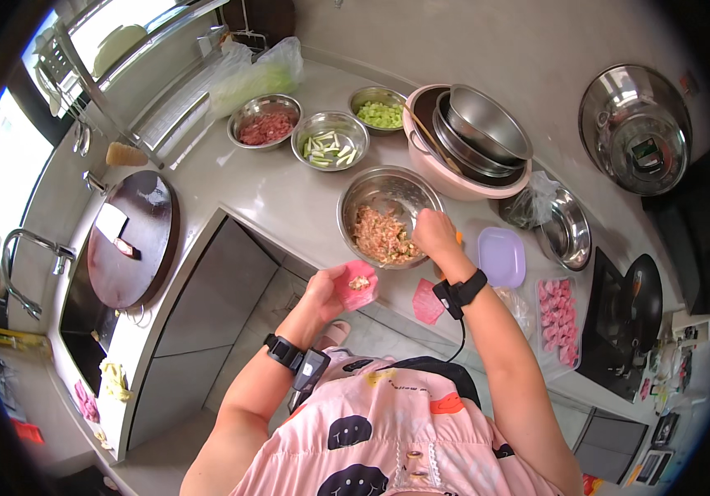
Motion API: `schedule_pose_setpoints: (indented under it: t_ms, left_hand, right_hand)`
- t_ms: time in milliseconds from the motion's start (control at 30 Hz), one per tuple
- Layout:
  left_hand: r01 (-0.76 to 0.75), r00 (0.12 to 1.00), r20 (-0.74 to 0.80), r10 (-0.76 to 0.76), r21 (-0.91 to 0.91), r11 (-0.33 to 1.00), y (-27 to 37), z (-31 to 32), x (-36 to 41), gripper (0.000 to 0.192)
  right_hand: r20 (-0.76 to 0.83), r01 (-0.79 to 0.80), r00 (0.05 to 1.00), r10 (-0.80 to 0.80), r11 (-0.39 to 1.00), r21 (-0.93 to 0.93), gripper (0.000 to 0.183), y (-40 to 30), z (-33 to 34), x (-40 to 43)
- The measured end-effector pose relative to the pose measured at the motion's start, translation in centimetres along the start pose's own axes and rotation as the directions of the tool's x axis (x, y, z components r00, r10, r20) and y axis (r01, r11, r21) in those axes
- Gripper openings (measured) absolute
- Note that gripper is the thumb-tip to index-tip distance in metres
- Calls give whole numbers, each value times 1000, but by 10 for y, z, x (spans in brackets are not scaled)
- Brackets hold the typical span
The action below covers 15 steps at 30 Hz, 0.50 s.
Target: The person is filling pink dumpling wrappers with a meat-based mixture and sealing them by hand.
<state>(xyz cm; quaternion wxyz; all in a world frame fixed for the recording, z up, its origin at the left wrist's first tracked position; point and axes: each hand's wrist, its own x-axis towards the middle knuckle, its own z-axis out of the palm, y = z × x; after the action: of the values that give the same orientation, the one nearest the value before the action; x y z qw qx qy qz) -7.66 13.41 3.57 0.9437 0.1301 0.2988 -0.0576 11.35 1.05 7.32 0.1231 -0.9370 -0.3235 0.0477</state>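
My left hand (325,294) holds a pink dough wrapper (355,299) with a small dab of filling (359,283) on it, just in front of the counter's edge. Curled into a fist, my right hand (435,234) is over the right rim of a steel bowl (355,186). Minced meat filling with green bits (383,235) lies in that bowl. Whatever the right fingers may grip is hidden; something orange (459,237) shows beside that wrist. More pink wrappers (427,302) lie on the counter near my right forearm.
A clear tray of pink dumplings (558,319) and a lilac dish (501,257) are at right. Small bowls hold raw meat (265,128), cut scallions (330,150) and chopped greens (380,115). Behind stands a pink basin (420,158) with stacked bowls. A cleaver (111,222) lies on the round board (144,260).
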Motion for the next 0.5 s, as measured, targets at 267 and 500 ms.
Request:
schedule_pose_setpoints:
  t_ms: [267,500]
  left_hand:
    - [-8,1000,-15,8,14,1000,5,-4,1,36]
    - [-11,999,-30,12,43,999,5,-5,6,38]
  right_hand:
    - [-31,207,978,-205,969,136,16,-1,-5,-25]
    - [36,375,925,-378,925,58,17,4,6,-36]
